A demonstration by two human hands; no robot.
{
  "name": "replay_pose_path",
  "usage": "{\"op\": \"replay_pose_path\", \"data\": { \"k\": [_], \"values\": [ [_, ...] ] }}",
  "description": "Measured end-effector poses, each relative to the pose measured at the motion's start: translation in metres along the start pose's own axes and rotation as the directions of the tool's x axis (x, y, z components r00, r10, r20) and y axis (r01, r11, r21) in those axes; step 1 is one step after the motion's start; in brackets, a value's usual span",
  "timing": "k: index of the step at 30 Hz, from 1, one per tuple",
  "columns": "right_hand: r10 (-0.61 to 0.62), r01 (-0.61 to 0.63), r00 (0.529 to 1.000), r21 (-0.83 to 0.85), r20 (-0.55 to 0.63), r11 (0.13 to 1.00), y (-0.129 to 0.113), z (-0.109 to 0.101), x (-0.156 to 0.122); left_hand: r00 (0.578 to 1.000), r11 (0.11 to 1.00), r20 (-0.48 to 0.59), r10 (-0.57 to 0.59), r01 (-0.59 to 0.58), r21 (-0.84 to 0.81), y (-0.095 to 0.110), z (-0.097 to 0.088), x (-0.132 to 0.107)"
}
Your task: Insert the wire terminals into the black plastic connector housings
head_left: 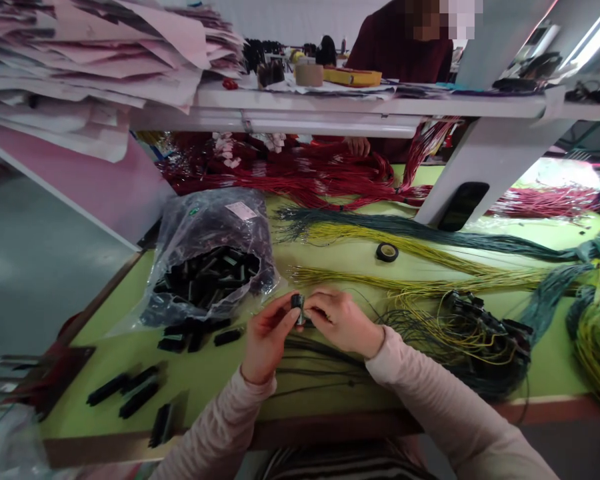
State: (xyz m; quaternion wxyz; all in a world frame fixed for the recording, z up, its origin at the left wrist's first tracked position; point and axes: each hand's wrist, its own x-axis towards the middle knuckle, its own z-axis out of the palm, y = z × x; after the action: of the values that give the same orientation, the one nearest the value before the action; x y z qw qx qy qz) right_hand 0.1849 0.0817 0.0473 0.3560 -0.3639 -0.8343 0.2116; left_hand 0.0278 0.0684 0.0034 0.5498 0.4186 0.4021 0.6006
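Note:
Between thumb and fingers, my left hand (270, 337) grips a small black connector housing (297, 303), held upright above the green tabletop. My right hand (337, 319) is pinched closed against the housing's right side, where a thin dark wire (367, 300) appears to run from the fingers; its tip is hidden. Loose black connector housings (227, 336) lie left of my hands. Beside them sits a clear plastic bag (215, 217) full of more housings. To the right lies a bundle of yellow and dark wires with black connectors (470, 307) on it.
Bundles of yellow wires (350, 275) and dark green wires (380, 223) stretch across the table, with a roll of black tape (387, 252) between them. Red wires (290, 170) lie behind under a white shelf (330, 103). Across the table stands a person (400, 47).

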Motion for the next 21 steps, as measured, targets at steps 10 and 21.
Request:
{"op": "replay_pose_path", "data": {
  "k": [10, 21],
  "values": [
    [0.088, -0.088, 0.996, 0.035, -0.016, 0.996, -0.003, 0.005, -0.013, 0.999, 0.996, -0.039, -0.012, 0.009, -0.083, 0.003, 0.003, 0.006],
    [0.366, -0.685, 0.400, -0.008, -0.840, 0.729, 0.049, -0.127, -0.140, 0.970, 0.334, 0.192, 0.149, -0.233, 0.914, 0.039, -0.113, 0.006]
  ]
}}
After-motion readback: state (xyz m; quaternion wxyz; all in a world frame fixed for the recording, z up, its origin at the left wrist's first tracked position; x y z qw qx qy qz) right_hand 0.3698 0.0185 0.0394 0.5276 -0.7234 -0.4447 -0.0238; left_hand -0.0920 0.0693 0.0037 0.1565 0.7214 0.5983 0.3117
